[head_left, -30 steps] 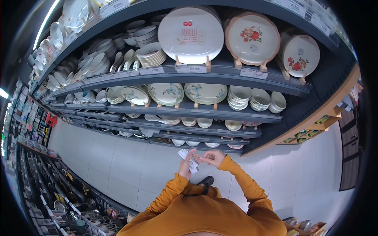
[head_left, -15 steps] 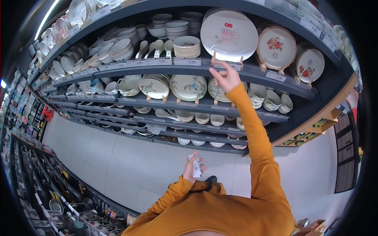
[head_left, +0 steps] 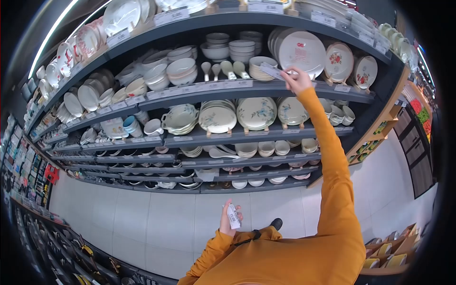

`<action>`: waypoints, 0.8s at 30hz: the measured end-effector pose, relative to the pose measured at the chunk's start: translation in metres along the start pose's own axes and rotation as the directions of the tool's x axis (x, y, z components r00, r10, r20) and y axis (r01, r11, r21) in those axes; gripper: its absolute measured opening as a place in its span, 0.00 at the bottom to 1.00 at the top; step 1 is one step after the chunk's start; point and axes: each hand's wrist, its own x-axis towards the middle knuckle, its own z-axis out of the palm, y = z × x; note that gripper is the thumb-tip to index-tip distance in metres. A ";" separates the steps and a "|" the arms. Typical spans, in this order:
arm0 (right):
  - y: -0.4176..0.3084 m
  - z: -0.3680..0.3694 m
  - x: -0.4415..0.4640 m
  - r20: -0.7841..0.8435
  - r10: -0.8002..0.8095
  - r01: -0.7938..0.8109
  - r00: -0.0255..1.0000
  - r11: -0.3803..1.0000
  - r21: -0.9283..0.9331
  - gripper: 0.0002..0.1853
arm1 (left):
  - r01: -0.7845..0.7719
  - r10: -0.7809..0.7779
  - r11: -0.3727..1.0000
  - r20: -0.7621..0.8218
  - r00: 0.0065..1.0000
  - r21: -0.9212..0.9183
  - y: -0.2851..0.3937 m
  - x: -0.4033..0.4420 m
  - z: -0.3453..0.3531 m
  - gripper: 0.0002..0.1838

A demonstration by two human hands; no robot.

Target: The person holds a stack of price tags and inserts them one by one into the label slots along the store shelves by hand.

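Observation:
My right hand (head_left: 298, 80) is raised at the upper shelf and pinches a white price label (head_left: 271, 71). The label slants in front of a stack of bowls (head_left: 261, 63), just above the shelf's front edge. Right behind the fingers stands a large white plate (head_left: 304, 50) with red print. Down at waist height, my left hand (head_left: 225, 221) is closed around a few printed price labels (head_left: 232, 216), the front one facing up. How many labels it holds I cannot tell.
Floral plates (head_left: 256, 113) stand on wooden holders on the shelf below. White spoons (head_left: 227, 70) and stacked bowls (head_left: 182, 71) line the upper shelf to the left. Hanging kitchen tools (head_left: 85, 249) fill the lower left, and a pale tiled floor (head_left: 171, 213) runs between.
My right hand, formerly without a visible label at the shelf edge, now holds one. The view has shifted, so the shelves sit further right and lower. My left hand keeps its labels.

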 end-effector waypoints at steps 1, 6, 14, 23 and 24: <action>0.007 0.008 -0.018 -0.039 -0.003 0.002 0.999 1.000 -0.012 0.11 | -0.021 0.021 0.999 -0.019 1.000 -0.038 0.011 -0.004 -0.002 0.21; 0.024 0.111 -0.209 0.470 0.374 -0.503 0.800 0.844 0.185 0.06 | -0.151 0.145 0.985 -0.074 0.987 -0.079 0.043 -0.015 -0.010 0.25; -0.005 0.224 -0.336 0.748 0.537 -0.862 0.389 0.499 0.091 0.17 | -0.220 0.211 0.970 -0.086 0.974 -0.103 0.050 -0.019 -0.038 0.29; 0.014 0.255 -0.288 0.736 0.446 -0.716 0.509 0.694 0.075 0.13 | -0.326 0.313 0.945 -0.235 0.920 -0.021 0.085 0.007 -0.046 0.23; 0.017 0.255 -0.267 0.702 0.434 -0.678 0.564 0.729 0.095 0.12 | -0.341 0.330 0.940 -0.241 0.913 -0.005 0.092 0.012 -0.046 0.24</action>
